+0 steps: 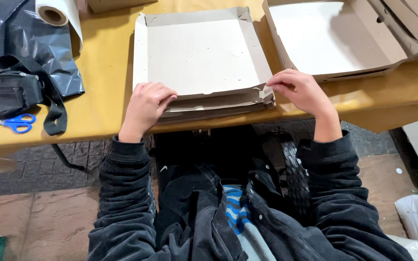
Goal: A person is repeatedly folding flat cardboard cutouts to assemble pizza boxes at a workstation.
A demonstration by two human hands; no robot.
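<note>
You are working under soft, even light coming from above and ahead; the yellow table (pixel 102 77) is glowing warmly while the dark jacket (pixel 131 212) below is sinking into shadow; the white inside of the open box (pixel 330 34) is washing out slightly; the plastic sheet (pixel 49 53) is catching dull glare; focus is holding sharp centrally; edges are bending slightly.

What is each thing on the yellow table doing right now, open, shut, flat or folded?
Top grey cardboard box blank: flat, side flaps raised.
Stack of flat cardboard blanks: unfolded, piled.
White-lined cardboard box: folded up, open.
Blue-handled scissors: shut.
Left hand: gripping stack edge.
Right hand: pinching blank's corner.
</note>
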